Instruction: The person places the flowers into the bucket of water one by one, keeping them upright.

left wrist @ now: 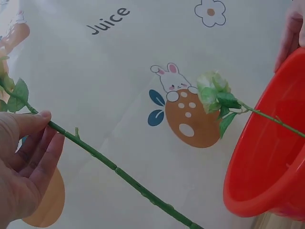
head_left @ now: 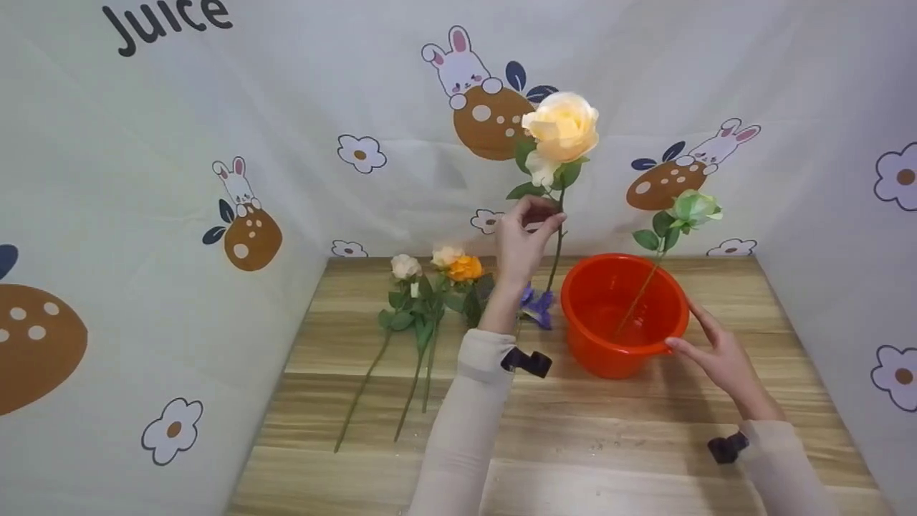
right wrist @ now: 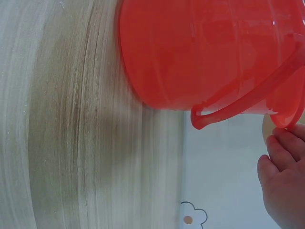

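In the upper middle of the head view we see a pale yellow rose (head_left: pixel 566 129), its layered petals fabric-like, its green stem thin and nubbly. The left hand (head_left: pixel 521 247) pinches that stem between thumb and fingers below the leaves. Right of centre stands a round, glossy red bucket (head_left: pixel 609 364), seemingly plastic, with a curved handle (right wrist: pixel 257 93). The right hand (head_left: pixel 720 365) touches its rim with fingers extended, the grip wide.

We count one pale green rose (head_left: pixel 695 208) leaning in the bucket, and four blooms left of it: a white rose (head_left: pixel 405 266), a peach rose (head_left: pixel 445 257), an orange flower (head_left: pixel 466 268) and a purple flower (head_left: pixel 541 312).

These four lie on a wood-grained table (head_left: pixel 573 459). Around it we see creased pale cloth (head_left: pixel 401 86) printed with rabbits, brown ovals and outlined flowers.
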The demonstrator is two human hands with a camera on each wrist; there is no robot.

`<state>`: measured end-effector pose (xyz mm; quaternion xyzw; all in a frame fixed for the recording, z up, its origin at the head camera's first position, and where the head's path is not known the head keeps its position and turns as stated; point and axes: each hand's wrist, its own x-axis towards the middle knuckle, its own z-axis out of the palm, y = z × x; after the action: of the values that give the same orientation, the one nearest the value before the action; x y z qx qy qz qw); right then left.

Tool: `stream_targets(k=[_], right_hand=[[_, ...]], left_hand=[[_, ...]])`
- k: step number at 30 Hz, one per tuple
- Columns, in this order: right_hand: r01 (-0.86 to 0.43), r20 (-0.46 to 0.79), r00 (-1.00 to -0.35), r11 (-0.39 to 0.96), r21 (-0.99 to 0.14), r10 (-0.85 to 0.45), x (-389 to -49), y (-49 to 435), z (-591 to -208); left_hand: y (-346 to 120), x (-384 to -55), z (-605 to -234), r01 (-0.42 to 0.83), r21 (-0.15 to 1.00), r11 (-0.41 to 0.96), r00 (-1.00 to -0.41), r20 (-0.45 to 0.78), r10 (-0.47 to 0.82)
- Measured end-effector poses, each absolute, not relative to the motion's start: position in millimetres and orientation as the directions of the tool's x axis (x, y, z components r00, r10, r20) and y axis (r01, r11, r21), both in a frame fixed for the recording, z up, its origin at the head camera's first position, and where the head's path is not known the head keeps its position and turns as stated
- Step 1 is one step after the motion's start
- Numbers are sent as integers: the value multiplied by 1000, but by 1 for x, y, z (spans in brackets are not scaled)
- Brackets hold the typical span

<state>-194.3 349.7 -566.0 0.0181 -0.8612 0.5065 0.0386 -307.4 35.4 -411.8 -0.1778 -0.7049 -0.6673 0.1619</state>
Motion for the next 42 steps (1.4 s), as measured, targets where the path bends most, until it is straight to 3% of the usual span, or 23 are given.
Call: stream_targets(k=[12, 30, 42], right_hand=[[-52, 64, -998, 474, -879, 10, -194, 348, -565], [-46, 59, -998, 496, -867, 11, -193, 349, -563], [-58, 73, -997, 481, -875, 12, -193, 350, -565]], left_hand=[[68, -306, -438, 414, 909, 43, -908, 409, 90], [87, -302, -404, 473, 881, 30, -876, 467, 122], [102, -303, -430, 454, 888, 70, -887, 442, 134]])
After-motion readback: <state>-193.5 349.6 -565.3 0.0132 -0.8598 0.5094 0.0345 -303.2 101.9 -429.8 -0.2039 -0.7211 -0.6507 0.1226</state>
